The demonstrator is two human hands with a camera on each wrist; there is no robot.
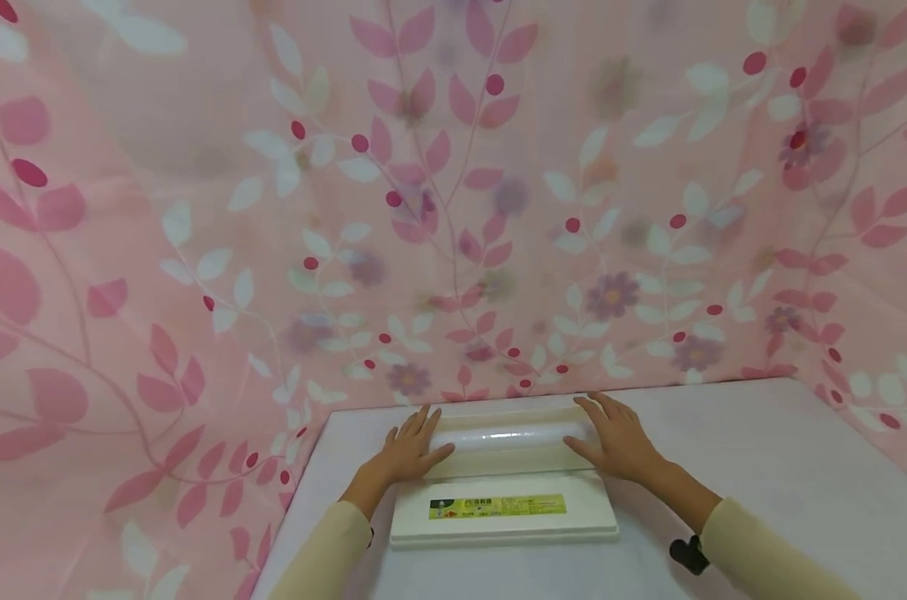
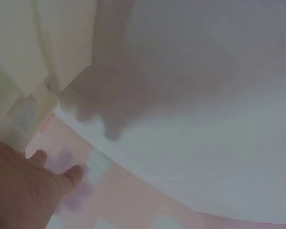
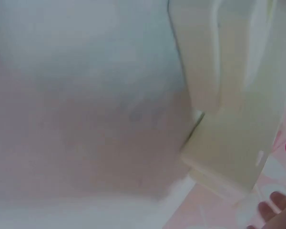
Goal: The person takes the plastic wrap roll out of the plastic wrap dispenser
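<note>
A roll of cling film point(image 1: 491, 437) lies in the cream-white trough of its long dispenser box point(image 1: 513, 461). In front of the trough lies a flat white lid section point(image 1: 498, 529) bearing a yellow-green label point(image 1: 498, 506). My left hand point(image 1: 410, 454) is at the left end of the trough and roll, fingers spread forward and thumb pointing inward. At the opposite end, my right hand point(image 1: 620, 442) reaches over with long, spread fingers, its thumb over the roll. Both wrist views show fingertips beside a box end, in the right wrist view only at the lower right corner.
The box stands near the back edge of a table with a white cloth point(image 1: 754, 467). Behind and at both sides hangs a pink curtain point(image 1: 453, 250) with leaves and flowers. A black object point(image 1: 689, 554) is at the right sleeve.
</note>
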